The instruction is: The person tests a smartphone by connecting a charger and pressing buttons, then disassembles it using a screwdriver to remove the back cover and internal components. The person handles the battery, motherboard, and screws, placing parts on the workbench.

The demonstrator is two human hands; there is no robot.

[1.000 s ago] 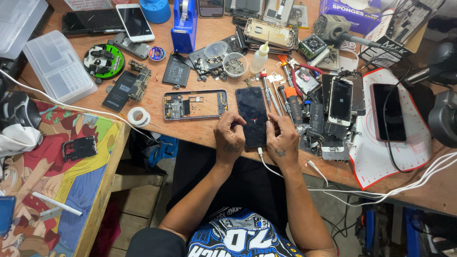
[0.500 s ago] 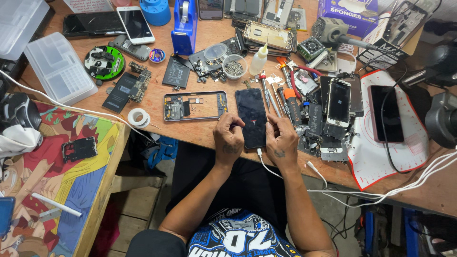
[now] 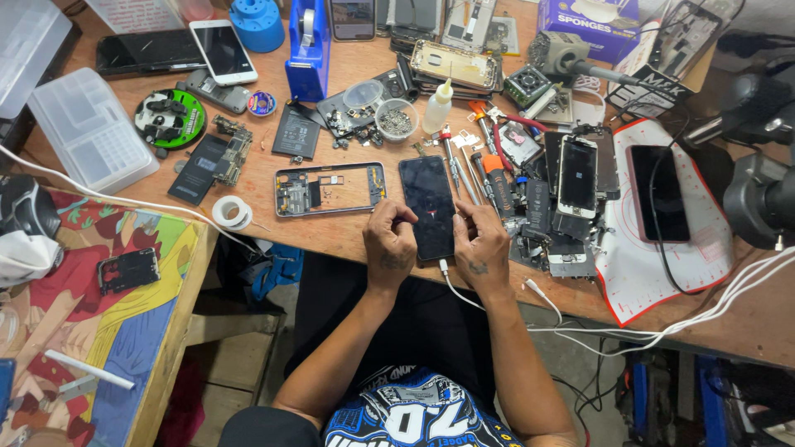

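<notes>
Under both hands the wooden desk [image 3: 331, 240] carries the work, probably so parts stay within reach. Between them lies a dark phone [image 3: 428, 205], flat, its cable toward the person. Left hand [image 3: 389, 242] and right hand [image 3: 480, 246] curl half-closed, fingertips pressing its edges.

Dark phone [image 3: 428, 203], flat, screen up, cabled
</notes>
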